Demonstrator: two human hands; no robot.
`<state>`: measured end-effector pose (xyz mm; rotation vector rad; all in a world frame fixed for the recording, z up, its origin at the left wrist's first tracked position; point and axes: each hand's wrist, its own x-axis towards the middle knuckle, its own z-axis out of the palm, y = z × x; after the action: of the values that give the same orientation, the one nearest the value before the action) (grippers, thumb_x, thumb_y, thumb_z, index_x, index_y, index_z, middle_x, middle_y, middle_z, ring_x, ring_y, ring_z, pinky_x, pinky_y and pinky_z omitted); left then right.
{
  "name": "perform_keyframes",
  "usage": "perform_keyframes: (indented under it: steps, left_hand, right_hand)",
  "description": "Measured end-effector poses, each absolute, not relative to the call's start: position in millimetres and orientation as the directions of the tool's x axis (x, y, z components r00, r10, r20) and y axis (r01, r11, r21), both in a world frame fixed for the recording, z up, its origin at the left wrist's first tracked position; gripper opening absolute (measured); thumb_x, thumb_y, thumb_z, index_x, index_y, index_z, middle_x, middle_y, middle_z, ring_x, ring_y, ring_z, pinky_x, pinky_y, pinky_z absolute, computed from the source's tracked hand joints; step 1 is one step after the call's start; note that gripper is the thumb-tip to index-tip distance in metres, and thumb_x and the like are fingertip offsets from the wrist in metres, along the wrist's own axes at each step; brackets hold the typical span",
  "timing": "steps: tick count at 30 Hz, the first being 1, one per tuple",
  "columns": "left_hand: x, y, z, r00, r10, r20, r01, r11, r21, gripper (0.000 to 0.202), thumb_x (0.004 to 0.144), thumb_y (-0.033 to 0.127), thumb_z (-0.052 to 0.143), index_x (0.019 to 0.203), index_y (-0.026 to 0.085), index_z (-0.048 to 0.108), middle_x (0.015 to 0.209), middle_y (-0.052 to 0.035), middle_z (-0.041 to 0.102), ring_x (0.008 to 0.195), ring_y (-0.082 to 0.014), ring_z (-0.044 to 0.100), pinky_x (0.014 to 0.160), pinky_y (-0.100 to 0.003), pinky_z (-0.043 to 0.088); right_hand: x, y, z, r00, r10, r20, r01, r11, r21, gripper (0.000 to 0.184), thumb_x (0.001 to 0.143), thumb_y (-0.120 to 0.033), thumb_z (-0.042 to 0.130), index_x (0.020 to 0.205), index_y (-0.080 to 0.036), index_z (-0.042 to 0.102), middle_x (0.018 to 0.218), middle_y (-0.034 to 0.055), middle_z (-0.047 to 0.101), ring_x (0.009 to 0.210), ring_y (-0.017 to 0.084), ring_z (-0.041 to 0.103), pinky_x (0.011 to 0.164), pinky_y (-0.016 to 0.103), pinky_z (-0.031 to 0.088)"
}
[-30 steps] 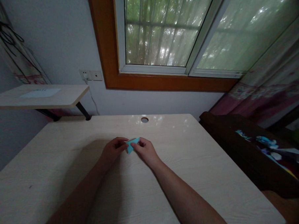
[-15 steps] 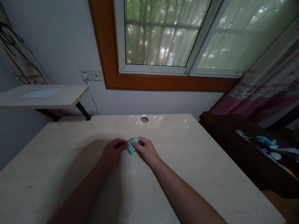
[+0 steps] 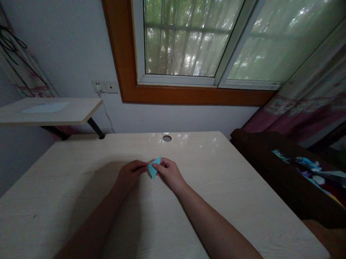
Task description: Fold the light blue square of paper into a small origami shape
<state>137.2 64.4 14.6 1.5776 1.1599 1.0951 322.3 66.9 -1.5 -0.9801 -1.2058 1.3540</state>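
Observation:
A small piece of folded turquoise paper (image 3: 153, 170), roughly triangular, is held between my two hands above the middle of the desk (image 3: 186, 214). My left hand (image 3: 131, 174) pinches its left corner between thumb and fingertips. From the other side my right hand (image 3: 169, 173) grips it, with the thumb lying across the front face and the fingers behind. One point of the paper faces down and another points up to the right. The right fingers hide part of its right edge.
A raised shelf (image 3: 84, 116) with a white sheet (image 3: 46, 107) on it stands at the desk's back left. Behind the desk are a window (image 3: 182, 38) and wall sockets (image 3: 104, 87). To the right, dark brown furniture (image 3: 263, 167) carries several colourful items.
Both hands keep their hold on the paper in nearly the same place. The left fingers have drawn slightly closer together at its left corner.

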Motion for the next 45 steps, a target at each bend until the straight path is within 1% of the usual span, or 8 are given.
perform_keyframes:
  steps: [7,14,19,23,29,33,39,45]
  left_hand:
    - [137.2,66.3,9.4,0.158,0.981,0.109,0.108,-0.127,0.986,0.034,0.072,0.036,0.073,0.103,0.022,0.071,0.099,-0.0044,0.074,0.091,-0.0208,0.068,0.086,-0.033,0.053]
    - [139.0,63.7,18.4,0.168,0.983,0.079,0.131,-0.102,0.986,0.023,0.071,0.034,0.074,0.088,0.019,0.073,0.089,-0.0041,0.074,0.085,-0.0199,0.068,0.083,-0.032,0.053]
    - [138.6,64.0,17.4,0.168,0.982,0.088,0.159,-0.115,0.980,0.024,0.072,0.036,0.072,0.088,0.019,0.073,0.088,-0.0040,0.074,0.084,-0.0199,0.068,0.081,-0.031,0.053]
    - [139.0,63.2,18.4,0.172,0.982,0.072,0.164,-0.101,0.981,0.023,0.072,0.036,0.073,0.087,0.019,0.073,0.087,-0.0037,0.074,0.083,-0.0197,0.068,0.081,-0.031,0.053]
    - [140.3,62.8,19.0,0.160,0.983,0.095,0.093,-0.111,0.989,0.027,0.071,0.036,0.074,0.091,0.018,0.072,0.090,-0.0051,0.075,0.085,-0.0200,0.068,0.081,-0.031,0.053]
    - [140.0,63.3,18.3,0.161,0.982,0.094,0.121,-0.114,0.986,0.026,0.071,0.037,0.074,0.089,0.018,0.073,0.089,-0.0048,0.075,0.083,-0.0198,0.068,0.080,-0.031,0.053]
    - [139.8,63.5,16.6,0.166,0.981,0.100,0.084,-0.115,0.990,0.025,0.071,0.036,0.075,0.089,0.018,0.073,0.087,-0.0040,0.074,0.082,-0.0190,0.067,0.079,-0.030,0.053]
    - [139.4,63.4,16.2,0.165,0.982,0.097,0.102,-0.115,0.988,0.022,0.071,0.034,0.074,0.087,0.018,0.073,0.085,-0.0037,0.073,0.081,-0.0182,0.066,0.079,-0.029,0.052]
  right_hand:
    - [323.6,66.2,2.7,-0.152,0.987,0.045,-0.195,0.015,-0.981,0.033,0.070,-0.048,0.075,0.072,-0.017,0.064,0.066,-0.0002,0.063,0.058,0.013,0.054,0.059,0.026,0.045]
    - [323.2,65.2,3.9,-0.168,0.984,0.054,-0.246,0.011,-0.969,0.029,0.071,-0.044,0.076,0.072,-0.017,0.064,0.067,-0.0003,0.064,0.058,0.012,0.054,0.060,0.026,0.043]
    - [322.9,65.0,4.5,-0.152,0.988,0.040,-0.175,0.013,-0.985,0.031,0.072,-0.045,0.074,0.072,-0.017,0.062,0.065,-0.0010,0.061,0.058,0.012,0.052,0.059,0.026,0.041]
    - [323.3,64.8,3.9,-0.150,0.987,0.048,-0.197,0.018,-0.980,0.030,0.072,-0.044,0.074,0.072,-0.017,0.062,0.064,-0.0016,0.060,0.057,0.012,0.051,0.058,0.025,0.040]
    - [322.8,65.5,0.7,-0.139,0.990,0.037,-0.204,0.008,-0.979,0.028,0.073,-0.042,0.074,0.073,-0.017,0.062,0.064,-0.0015,0.059,0.057,0.012,0.050,0.058,0.025,0.039]
    - [322.0,66.0,0.4,-0.142,0.989,0.040,-0.233,0.006,-0.972,0.027,0.071,-0.041,0.075,0.072,-0.017,0.063,0.064,-0.0017,0.060,0.057,0.012,0.050,0.057,0.024,0.038]
    - [321.5,65.2,2.9,-0.137,0.990,0.041,-0.236,0.007,-0.972,0.026,0.072,-0.040,0.075,0.072,-0.017,0.064,0.064,-0.0016,0.060,0.056,0.011,0.050,0.057,0.025,0.038]
    - [322.2,64.8,3.1,-0.135,0.990,0.051,-0.212,0.022,-0.977,0.026,0.073,-0.040,0.074,0.072,-0.016,0.064,0.063,-0.0017,0.060,0.056,0.011,0.049,0.056,0.024,0.037]
